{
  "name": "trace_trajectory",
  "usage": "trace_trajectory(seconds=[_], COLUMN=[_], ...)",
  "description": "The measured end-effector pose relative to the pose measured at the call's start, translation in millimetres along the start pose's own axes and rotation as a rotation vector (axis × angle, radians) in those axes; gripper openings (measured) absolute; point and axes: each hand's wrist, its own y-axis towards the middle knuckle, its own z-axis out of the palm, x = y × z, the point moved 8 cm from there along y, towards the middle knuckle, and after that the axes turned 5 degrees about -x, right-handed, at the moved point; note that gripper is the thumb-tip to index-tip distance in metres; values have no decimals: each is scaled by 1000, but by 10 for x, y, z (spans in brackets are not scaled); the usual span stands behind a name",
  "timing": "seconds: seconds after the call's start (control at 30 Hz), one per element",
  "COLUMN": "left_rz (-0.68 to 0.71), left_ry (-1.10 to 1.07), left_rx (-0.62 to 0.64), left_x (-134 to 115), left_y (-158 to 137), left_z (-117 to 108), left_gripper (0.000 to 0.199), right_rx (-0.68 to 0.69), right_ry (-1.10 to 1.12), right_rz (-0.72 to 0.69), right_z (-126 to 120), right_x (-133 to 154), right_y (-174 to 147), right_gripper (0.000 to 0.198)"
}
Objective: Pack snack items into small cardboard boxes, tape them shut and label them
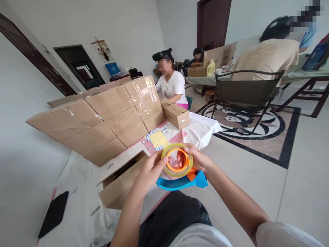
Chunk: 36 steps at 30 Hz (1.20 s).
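Observation:
Above my lap, both hands are around a tape dispenser (174, 184) with a blue body and orange parts, fitted with a wide roll of yellowish clear tape (177, 175). My left hand (151, 168) is closed on the roll's left side, its thumb on the near face. Closed on the upper right of the roll is my right hand (197, 157). Fingertips show through the orange hub. The tape's loose end cannot be made out. Left of the dispenser stands a cardboard box (120, 192), its top open, partly behind my left forearm.
Stacked cardboard boxes (115, 120) form a wall along the cloth-covered table (203, 127). A smaller box (177, 116) lies at its far end, near a seated person (172, 84). A flat black object (54, 213) rests at left. A chair (246, 89) stands right.

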Motion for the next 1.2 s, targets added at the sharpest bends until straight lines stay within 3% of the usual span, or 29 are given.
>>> trace_trajectory(seconds=[0.1, 0.23, 0.4, 0.53, 0.7, 0.77, 0.83, 1.0, 1.1, 1.2], left_rz=[-43, -89, -22, 105, 122, 134, 122, -182, -274, -239], left_ry=[-215, -383, -356, -303, -319, -329, -363, -732, -830, -886], left_rx=[-39, -103, 13, 103, -18, -30, -65, -483, -448, -362], left_x=[152, 390, 348, 231, 398, 452, 514, 983, 1104, 1005], left_y=[-30, 4, 34, -94, -219, -214, -189, -331, -505, -622], left_z=[-28, -68, -13, -10, -163, -159, -138, -189, -51, 45], left_gripper=[50, 61, 60, 65, 68, 75, 76, 61, 64, 61], right_rx=[66, 130, 153, 403, 578, 546, 455, 175, 115, 99], right_ry=[17, 7, 43, -2, 9, 20, 37, -3, -22, -2], right_rz=[58, 16, 31, 103, 119, 68, -26, -275, -335, -284], right_z=[74, 127, 99, 393, 843, 926, 922, 719, 668, 685], right_x=[-57, -152, -347, -380, -349, -364, -364, -231, -146, -208], right_y=[-42, -79, -154, -335, -612, -662, -667, -619, -573, -504], right_gripper=[41, 55, 70, 67, 70, 70, 57, 40, 39, 36])
